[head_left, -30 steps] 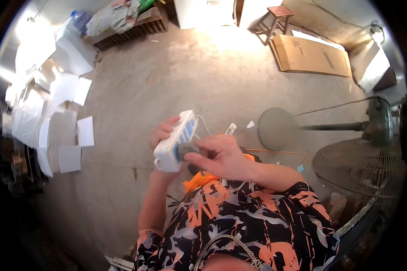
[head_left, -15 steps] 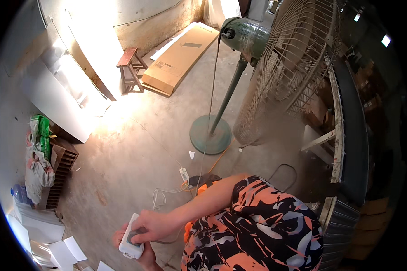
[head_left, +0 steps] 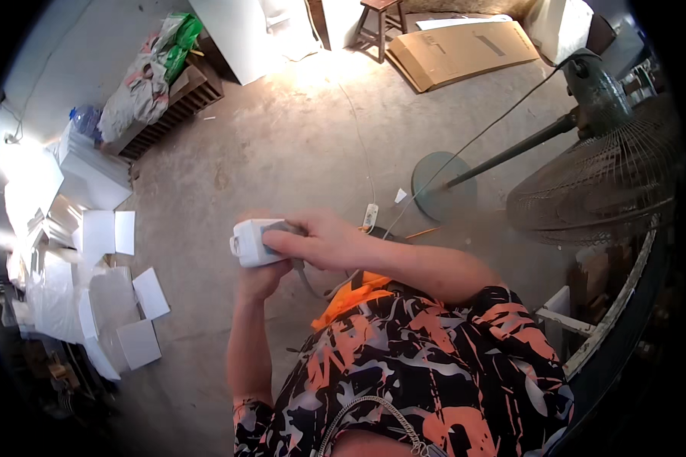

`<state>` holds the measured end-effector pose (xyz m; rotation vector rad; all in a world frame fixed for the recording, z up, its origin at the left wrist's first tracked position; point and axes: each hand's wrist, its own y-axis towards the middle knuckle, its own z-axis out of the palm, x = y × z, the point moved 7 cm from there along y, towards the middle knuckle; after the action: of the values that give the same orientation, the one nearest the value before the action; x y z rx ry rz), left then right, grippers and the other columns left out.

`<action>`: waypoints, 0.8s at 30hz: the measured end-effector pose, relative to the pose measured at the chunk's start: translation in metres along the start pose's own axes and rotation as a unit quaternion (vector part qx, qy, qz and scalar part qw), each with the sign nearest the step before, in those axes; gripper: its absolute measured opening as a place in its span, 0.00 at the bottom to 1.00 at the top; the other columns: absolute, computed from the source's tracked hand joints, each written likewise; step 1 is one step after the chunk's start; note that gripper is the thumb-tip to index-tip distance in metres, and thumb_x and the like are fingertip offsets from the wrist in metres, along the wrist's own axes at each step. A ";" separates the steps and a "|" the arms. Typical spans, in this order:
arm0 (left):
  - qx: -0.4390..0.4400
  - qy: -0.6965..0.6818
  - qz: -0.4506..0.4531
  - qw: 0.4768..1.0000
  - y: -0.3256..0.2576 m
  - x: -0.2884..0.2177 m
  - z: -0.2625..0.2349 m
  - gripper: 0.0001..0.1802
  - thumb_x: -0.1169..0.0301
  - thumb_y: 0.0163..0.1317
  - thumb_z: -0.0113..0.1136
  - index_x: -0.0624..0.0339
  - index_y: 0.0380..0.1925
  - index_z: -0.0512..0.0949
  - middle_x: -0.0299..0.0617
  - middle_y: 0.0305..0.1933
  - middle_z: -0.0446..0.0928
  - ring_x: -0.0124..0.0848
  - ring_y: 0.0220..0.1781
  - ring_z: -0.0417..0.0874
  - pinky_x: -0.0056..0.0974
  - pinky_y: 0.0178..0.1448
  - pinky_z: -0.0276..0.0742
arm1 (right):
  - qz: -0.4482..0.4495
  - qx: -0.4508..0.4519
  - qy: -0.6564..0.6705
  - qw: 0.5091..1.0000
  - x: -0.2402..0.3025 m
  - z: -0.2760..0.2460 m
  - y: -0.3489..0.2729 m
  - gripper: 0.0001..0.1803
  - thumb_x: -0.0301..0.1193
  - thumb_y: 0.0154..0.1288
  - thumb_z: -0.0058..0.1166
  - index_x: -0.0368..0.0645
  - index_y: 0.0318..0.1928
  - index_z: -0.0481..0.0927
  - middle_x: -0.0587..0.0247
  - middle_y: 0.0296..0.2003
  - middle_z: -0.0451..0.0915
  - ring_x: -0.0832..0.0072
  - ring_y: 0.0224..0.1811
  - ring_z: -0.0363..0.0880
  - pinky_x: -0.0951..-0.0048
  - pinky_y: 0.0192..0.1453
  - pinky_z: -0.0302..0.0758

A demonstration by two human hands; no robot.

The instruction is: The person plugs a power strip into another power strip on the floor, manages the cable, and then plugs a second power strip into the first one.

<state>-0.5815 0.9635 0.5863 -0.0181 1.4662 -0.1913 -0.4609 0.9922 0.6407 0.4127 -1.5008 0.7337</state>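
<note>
A white box-shaped device (head_left: 253, 241) with a grey part on its right end is held in front of my chest, above the concrete floor. My right hand (head_left: 318, 240) grips its right end from above, fingers wrapped over the grey part. My left hand (head_left: 264, 278) supports it from underneath, mostly hidden by the device and the right hand. A grey cord hangs from under the device toward my orange and black shirt.
A standing fan (head_left: 594, 175) with a round base (head_left: 443, 185) is at the right. A white power strip (head_left: 370, 216) and its cable lie on the floor. White sheets (head_left: 122, 289) pile at the left. Flat cardboard (head_left: 461, 49), a wooden stool (head_left: 377, 23) and a pallet with sacks (head_left: 160, 91) lie farther off.
The view has swung around between frames. The device stays in both hands throughout and is now held level in front of my chest.
</note>
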 end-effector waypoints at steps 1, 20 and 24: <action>-0.038 -0.035 -0.009 0.999 0.007 0.002 -0.005 0.40 0.89 0.30 0.62 0.57 0.51 0.66 0.36 0.43 0.73 0.30 0.45 0.75 0.35 0.45 0.78 | 0.049 0.053 0.029 0.997 -0.004 -0.006 0.011 0.26 0.49 0.65 0.47 0.33 0.34 0.78 0.57 0.25 0.77 0.77 0.29 0.77 0.75 0.32 0.73; -0.026 -0.394 0.027 0.918 0.004 0.020 -0.067 0.49 0.85 0.20 0.49 0.55 0.58 0.66 0.43 0.52 0.71 0.44 0.55 0.73 0.56 0.66 0.62 | 0.021 0.110 0.102 0.989 -0.098 0.025 0.031 0.21 0.39 0.58 0.58 0.35 0.45 0.76 0.63 0.30 0.77 0.78 0.29 0.75 0.75 0.30 0.73; 0.013 -0.379 0.010 0.925 0.016 0.015 -0.044 0.49 0.85 0.20 0.49 0.55 0.58 0.66 0.43 0.52 0.71 0.44 0.54 0.74 0.55 0.66 0.62 | 0.009 0.081 0.098 0.992 -0.100 0.010 0.018 0.20 0.35 0.57 0.57 0.36 0.47 0.76 0.64 0.32 0.78 0.77 0.32 0.76 0.73 0.33 0.75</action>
<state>-0.6219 0.9816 0.5651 -0.0499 0.6887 -0.1612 -0.4720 0.9800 0.5398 0.4362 -1.2663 0.8892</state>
